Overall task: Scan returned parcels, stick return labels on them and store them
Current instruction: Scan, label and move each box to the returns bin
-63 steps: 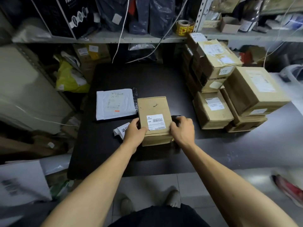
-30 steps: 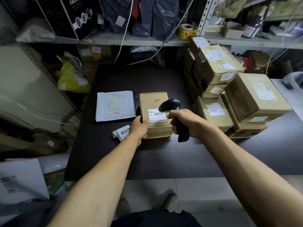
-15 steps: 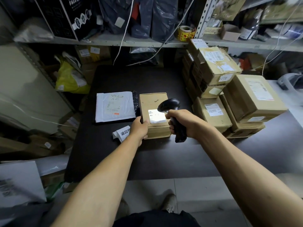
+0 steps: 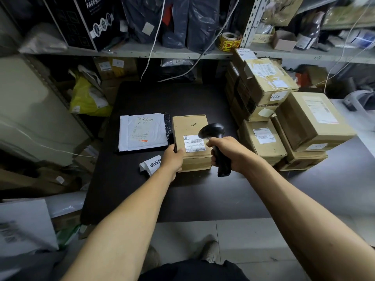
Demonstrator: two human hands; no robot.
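Gripping glossy black scanner [image 4: 215, 136] (curved head) over matte cardboard parcel [image 4: 189, 126].

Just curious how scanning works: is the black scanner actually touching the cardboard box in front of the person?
Cannot tell. In the head view the scanner overlaps the box, so no gap or contact shows plainly.

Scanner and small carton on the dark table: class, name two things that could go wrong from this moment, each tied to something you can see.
1. The right hand holds the scanner low over the shipping label; its head covers part of the label, so a read might fail.
2. The return slip lies loose beside the left hand, which grips the small carton; moving the carton could sweep the slip off the table.
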